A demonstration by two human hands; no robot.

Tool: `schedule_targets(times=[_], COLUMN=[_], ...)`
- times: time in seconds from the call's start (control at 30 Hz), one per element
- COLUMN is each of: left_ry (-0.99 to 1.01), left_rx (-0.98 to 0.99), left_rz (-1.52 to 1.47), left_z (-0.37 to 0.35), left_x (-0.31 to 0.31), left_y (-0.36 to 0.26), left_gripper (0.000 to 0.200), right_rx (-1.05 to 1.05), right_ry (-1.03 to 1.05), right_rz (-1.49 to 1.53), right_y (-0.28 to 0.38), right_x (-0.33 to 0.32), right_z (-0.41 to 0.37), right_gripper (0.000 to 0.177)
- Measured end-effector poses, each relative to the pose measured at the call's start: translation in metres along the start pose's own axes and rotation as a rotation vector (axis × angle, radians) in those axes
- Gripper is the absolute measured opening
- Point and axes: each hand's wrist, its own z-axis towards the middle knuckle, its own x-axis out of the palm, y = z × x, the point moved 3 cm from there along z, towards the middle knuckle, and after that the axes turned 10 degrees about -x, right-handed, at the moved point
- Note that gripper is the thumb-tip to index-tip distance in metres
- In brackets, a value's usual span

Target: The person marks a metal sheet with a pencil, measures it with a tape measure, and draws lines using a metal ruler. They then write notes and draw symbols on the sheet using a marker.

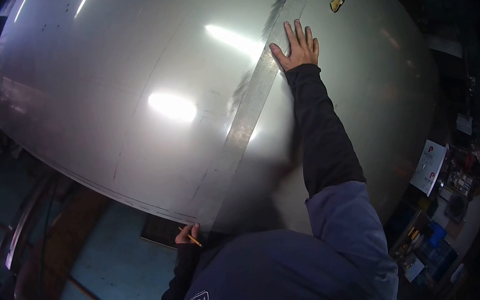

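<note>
On metal strip (242, 131), right grip (301, 53) splays; left grip (186, 235) pinches pencil (194, 240).

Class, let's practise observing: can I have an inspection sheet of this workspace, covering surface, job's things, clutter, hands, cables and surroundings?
Surface: large grey metal sheet, glossy, with dark smudges.
Job's things: long flat metal straightedge lying on the sheet; slim yellow-orange pencil.
Clutter: small, irregular yellowish scrap on the sheet.
Hands: left hand holds the pencil at the sheet's near edge; right hand lies spread, thumb on the straightedge.
Cables: thin orange cable or hose on the blue-green floor.
Surroundings: crowded bench at right, with a white rectangular panel; outer edges too dark to judge.
</note>
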Motion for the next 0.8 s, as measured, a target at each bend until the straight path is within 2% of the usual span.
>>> schedule_targets(times=[0.1, 0.2, 0.27, 0.33, 0.37, 0.47, 0.53, 0.6, 0.67, 0.7, 0.73, 0.77, 0.8], left_ry=[0.000, 0.003, 0.000, -0.001, 0.009, 0.026, 0.047, 0.041, -0.064, -0.107, -0.150, -0.115, -0.121], left_rx=[0.013, 0.028, 0.086, 0.144, 0.170, 0.124, 0.037, -0.053, 0.358, 0.339, 0.315, 0.284, 0.285], left_rz=[0.019, 0.049, 0.105, 0.072, 0.069, 0.216, 0.655, 0.765, 0.601, 0.413, 0.226, 0.192, 0.193], left_z=[0.004, -0.001, 0.006, 0.006, 0.004, -0.006, -0.006, -0.009, 0.012, 0.013, 0.009, 0.013, 0.020], left_x=[-0.002, -0.005, -0.005, -0.003, -0.003, -0.013, -0.026, -0.063, -0.087, -0.090, -0.091, -0.095, -0.089], left_y=[0.008, 0.007, 0.008, 0.009, 0.000, -0.027, -0.045, -0.076, -0.082, -0.087, -0.120, -0.135, -0.142], left_gripper=[0.030, 0.029, 0.024, 0.026, 0.026, 0.031, 0.035, 0.036, 0.033, 0.030, 0.027, 0.016, 0.016], right_rx=[-0.001, 0.002, 0.013, 0.033, 0.042, 0.079, 0.094, 0.118, 0.140, 0.161, 0.156, 0.155, 0.155], right_ry=[-0.004, 0.023, 0.181, 0.387, 0.463, 0.581, 0.632, 0.685, 0.699, 0.709, 0.711, 0.681, 0.650], right_rz=[0.012, 0.020, 0.014, 0.068, 0.066, 0.060, 0.060, 0.039, 0.049, 0.055, 0.061, 0.091, 0.119], right_y=[0.001, 0.001, 0.000, 0.000, 0.003, 0.008, 0.006, 0.014, 0.016, 0.017, 0.017, 0.013, 0.011], right_x=[-0.003, -0.001, -0.007, -0.022, -0.032, -0.043, -0.041, -0.041, -0.039, -0.038, -0.034, -0.030, -0.028], right_z=[0.000, -0.001, 0.005, 0.012, 0.015, 0.021, 0.026, 0.030, 0.031, 0.033, 0.032, 0.030, 0.030], right_gripper=[0.081, 0.090, 0.105, 0.130, 0.134, 0.142, 0.147, 0.150, 0.150, 0.151, 0.151, 0.149, 0.148])
